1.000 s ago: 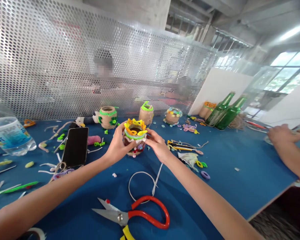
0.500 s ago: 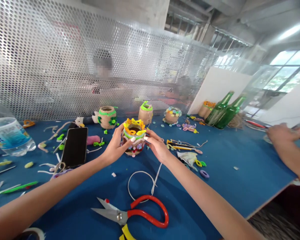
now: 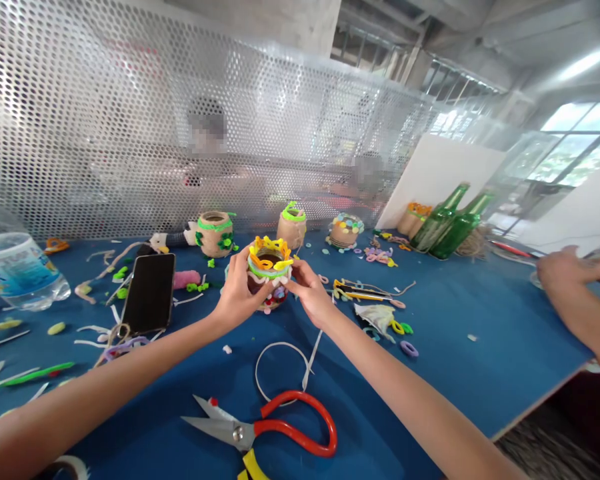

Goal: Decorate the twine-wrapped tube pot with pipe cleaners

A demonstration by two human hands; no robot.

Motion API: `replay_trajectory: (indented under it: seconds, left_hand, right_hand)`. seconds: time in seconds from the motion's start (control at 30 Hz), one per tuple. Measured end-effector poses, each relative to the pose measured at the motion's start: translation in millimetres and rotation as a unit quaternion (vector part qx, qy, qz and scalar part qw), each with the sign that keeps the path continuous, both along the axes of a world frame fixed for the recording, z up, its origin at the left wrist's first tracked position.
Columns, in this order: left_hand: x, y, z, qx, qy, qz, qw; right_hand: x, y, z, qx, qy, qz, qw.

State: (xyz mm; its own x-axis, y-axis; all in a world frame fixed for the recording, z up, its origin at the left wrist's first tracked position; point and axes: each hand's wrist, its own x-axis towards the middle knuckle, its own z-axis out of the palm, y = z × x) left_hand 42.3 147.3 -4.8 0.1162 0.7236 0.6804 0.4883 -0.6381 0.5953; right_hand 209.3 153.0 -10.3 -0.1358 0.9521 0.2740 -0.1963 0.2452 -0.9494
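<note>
Upright on the blue table stands a small decorated jar [image 3: 276, 294], its rim trimmed with yellow-orange and green fuzzy stems and its side dotted with pompoms. My left hand [image 3: 243, 291] wraps around its left side, thumb across the front. At the right, my right hand [image 3: 312, 291] grips the jar near the rim with thumb and fingers; its far fingers are partly hidden. Nearer me lie open scissors [image 3: 300, 433] with red and yellow handles, beside a looped white strip [image 3: 258, 369].
Behind are more wrapped jars [image 3: 215, 235], a perforated metal screen [image 3: 130, 133] and green bottles [image 3: 453, 227]. A phone [image 3: 149, 293], a water bottle [image 3: 23, 270] and craft scraps lie left. A utility knife [image 3: 363, 291] is right of the jar. Another person's hand [image 3: 567, 270] rests far right.
My left hand has shifted slightly right and its fingers sit more over the jar's side. My right hand has moved slightly down, with the thumb lower. The jar has barely moved.
</note>
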Motion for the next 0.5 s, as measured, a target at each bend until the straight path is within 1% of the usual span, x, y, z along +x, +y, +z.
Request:
replay_trajectory:
  seconds: [0.03, 0.1, 0.2, 0.3, 0.43, 0.5]
  left_hand:
    - [-1, 1, -0.8, 0.002, 0.002, 0.001, 1.0]
    - [-7, 4, -3.2, -0.01, -0.001, -0.023, 1.0]
    - [-17, 9, -4.8, -0.058, -0.01, -0.069, 0.996]
    - [-20, 11, -0.1, -0.091, -0.008, -0.051, 0.995]
    - [-10, 8, 10.3, -0.164, 0.002, -0.034, 0.986]
    - [-7, 5, 12.9, -0.177, 0.0, -0.009, 0.984]
  right_hand:
    - [1, 0, -0.2, -0.001, 0.003, 0.004, 1.0]
    - [4, 1, -0.8, -0.007, 0.013, 0.022, 1.0]
    - [8, 4, -2.0, -0.005, 0.031, 0.06, 0.998]
    - [8, 7, -2.9, -0.001, 0.035, 0.047, 0.998]
    - [0, 8, -3.9, -0.003, 0.0, 0.021, 1.0]
    - [-1, 9, -4.8, -0.001, -0.008, 0.014, 1.0]
